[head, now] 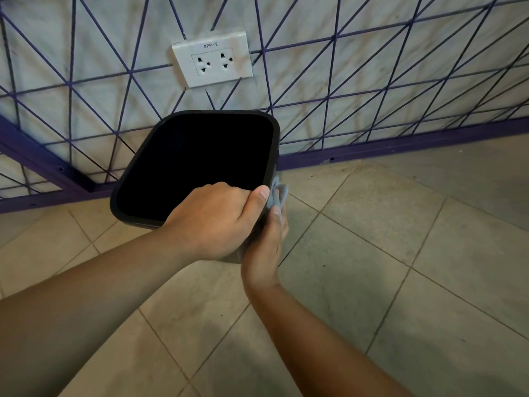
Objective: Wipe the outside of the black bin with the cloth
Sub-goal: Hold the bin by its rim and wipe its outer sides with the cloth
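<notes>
A square black bin point(200, 118) with rounded corners stands on the tiled floor against the wall, its dark inside open to me. My left hand point(211, 222) grips the bin's near right rim, fingers curled over the edge and thumb along the corner. Just below and to the right, my right hand point(267, 242) holds a grey-blue cloth point(276, 193) against the bin's right outer side. Most of the cloth is hidden between the palm and the bin.
A white double wall socket point(213, 60) sits above the bin on a pale wall crossed by purple lines. A purple skirting point(400, 144) runs along the wall's foot. Beige floor tiles point(400, 253) spread to the right and in front.
</notes>
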`<state>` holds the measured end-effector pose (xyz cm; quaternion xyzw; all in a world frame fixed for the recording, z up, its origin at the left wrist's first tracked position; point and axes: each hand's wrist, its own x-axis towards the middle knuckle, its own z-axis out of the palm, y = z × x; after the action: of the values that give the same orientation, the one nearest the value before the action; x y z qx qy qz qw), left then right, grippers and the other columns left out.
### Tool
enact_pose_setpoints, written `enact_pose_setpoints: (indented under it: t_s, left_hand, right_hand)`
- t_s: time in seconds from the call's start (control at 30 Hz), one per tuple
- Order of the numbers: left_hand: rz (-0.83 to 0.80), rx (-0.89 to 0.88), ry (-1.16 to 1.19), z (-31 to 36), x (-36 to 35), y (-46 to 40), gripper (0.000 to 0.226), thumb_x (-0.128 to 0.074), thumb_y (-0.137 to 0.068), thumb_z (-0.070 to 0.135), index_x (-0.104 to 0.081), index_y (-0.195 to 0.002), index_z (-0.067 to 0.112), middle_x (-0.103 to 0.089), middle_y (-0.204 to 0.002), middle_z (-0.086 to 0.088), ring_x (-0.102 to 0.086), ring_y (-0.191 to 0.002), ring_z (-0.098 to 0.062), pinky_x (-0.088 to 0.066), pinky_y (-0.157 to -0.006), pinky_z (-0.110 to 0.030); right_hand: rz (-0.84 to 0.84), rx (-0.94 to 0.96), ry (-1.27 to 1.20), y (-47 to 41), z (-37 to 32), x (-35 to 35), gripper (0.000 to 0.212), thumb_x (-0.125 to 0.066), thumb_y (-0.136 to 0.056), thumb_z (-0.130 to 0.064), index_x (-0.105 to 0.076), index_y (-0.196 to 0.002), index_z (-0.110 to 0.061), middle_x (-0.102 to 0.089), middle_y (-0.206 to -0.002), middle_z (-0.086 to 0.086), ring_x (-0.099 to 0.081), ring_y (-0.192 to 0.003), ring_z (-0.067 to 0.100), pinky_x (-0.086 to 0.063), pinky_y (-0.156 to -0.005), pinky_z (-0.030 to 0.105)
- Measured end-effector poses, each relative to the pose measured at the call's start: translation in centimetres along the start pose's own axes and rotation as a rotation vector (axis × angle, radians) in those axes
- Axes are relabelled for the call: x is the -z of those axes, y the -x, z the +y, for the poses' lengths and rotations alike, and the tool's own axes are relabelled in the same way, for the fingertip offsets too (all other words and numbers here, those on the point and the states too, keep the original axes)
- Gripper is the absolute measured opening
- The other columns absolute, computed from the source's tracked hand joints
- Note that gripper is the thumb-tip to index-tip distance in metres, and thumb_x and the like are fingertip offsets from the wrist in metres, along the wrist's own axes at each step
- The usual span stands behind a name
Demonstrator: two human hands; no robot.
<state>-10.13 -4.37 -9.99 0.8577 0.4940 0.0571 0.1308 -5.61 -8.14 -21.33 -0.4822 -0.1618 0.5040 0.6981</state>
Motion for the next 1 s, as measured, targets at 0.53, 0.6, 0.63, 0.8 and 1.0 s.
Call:
enact_pose_setpoints:
  t_s: [0.53,0.6,0.63,0.8,1.0]
  left_hand:
    - [0.015,-0.017,0.0,0.0,-0.1,0.0,0.057,-0.021,-0.103,0.048,-0.051,-0.06,0.025,-0.056,-0.053,0.004,-0.058,-0.054,-0.01,-0.04,-0.057,-0.033]
    - [-0.016,-0.006,0.016,-0.2,-0.1,-0.2,0.061,-0.017,-0.101,0.053,-0.065,-0.075,0.025,-0.065,-0.064,0.003,-0.065,-0.063,-0.015,-0.051,-0.065,-0.037]
    - [-0.026,-0.006,0.028,-0.4,-0.1,-0.3,0.065,-0.014,-0.099,0.056,-0.069,-0.083,0.025,-0.068,-0.068,0.003,-0.067,-0.067,-0.016,-0.054,-0.069,-0.039]
    - [0.016,-0.02,0.001,-0.2,-0.2,-0.2,0.068,-0.009,-0.096,0.057,-0.063,-0.073,0.023,-0.064,-0.061,0.003,-0.065,-0.061,-0.016,-0.055,-0.066,-0.042]
    - [0.01,-0.019,-0.005,0.0,0.1,-0.2,0.056,-0.019,-0.102,0.047,-0.058,-0.069,0.024,-0.06,-0.057,0.004,-0.061,-0.056,-0.011,-0.049,-0.061,-0.035]
  right_hand:
    - [0.029,-0.004,0.025,-0.8,1.1,0.4,0.116,-0.046,-0.088,-0.084,-0.044,-0.177,-0.01,-0.044,-0.178,0.022,-0.045,-0.167,0.036,-0.052,-0.131,0.036]
    - [-0.026,0.069,0.025,-0.6,0.0,-0.2,0.104,-0.041,-0.091,-0.078,-0.045,-0.179,-0.021,-0.043,-0.183,0.006,-0.037,-0.173,0.022,-0.035,-0.142,0.044]
    - [-0.059,0.111,0.029,-0.1,-0.2,-0.4,0.097,-0.04,-0.095,-0.075,-0.042,-0.18,-0.027,-0.041,-0.184,0.0,-0.034,-0.175,0.017,-0.03,-0.144,0.048]
    - [0.013,0.062,-0.021,-1.0,1.2,0.4,0.102,-0.051,-0.093,-0.07,-0.045,-0.176,-0.011,-0.049,-0.173,0.019,-0.048,-0.165,0.034,-0.037,-0.139,0.063]
    - [-0.009,0.118,0.03,1.1,1.1,0.1,0.077,-0.043,-0.097,-0.066,-0.041,-0.169,-0.04,-0.046,-0.175,-0.003,-0.04,-0.17,0.017,-0.034,-0.143,0.054]
